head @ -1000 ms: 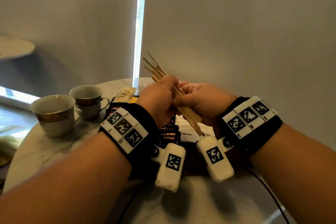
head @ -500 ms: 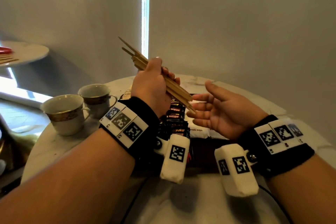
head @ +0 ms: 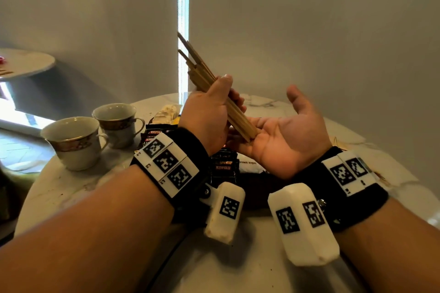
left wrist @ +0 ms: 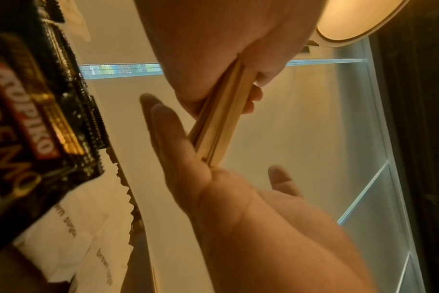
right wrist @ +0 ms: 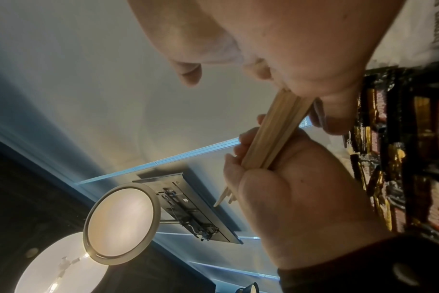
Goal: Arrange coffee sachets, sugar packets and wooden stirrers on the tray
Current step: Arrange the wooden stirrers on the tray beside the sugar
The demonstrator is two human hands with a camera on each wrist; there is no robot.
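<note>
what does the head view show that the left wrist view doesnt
Only the head view shows the two cups on the marble table, both wristbands, and the stirrers' uneven top ends.

Only the left wrist view shows a round ceiling lamp and, close up, the stirrers' bottom ends butted against the right palm.

Both show the left hand gripping the stirrers, the open right hand, the coffee sachets and the brown sugar packets.

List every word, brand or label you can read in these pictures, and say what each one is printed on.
"KOPIKO": on the black coffee sachets on the tray.
"brown sugar": on the white sugar packets; only "brown suga" shows in the head view.
A second, larger word under "KOPIKO" in the left wrist view is cut off and blurred.
The square black-and-white codes on the wristbands carry no words.
</note>
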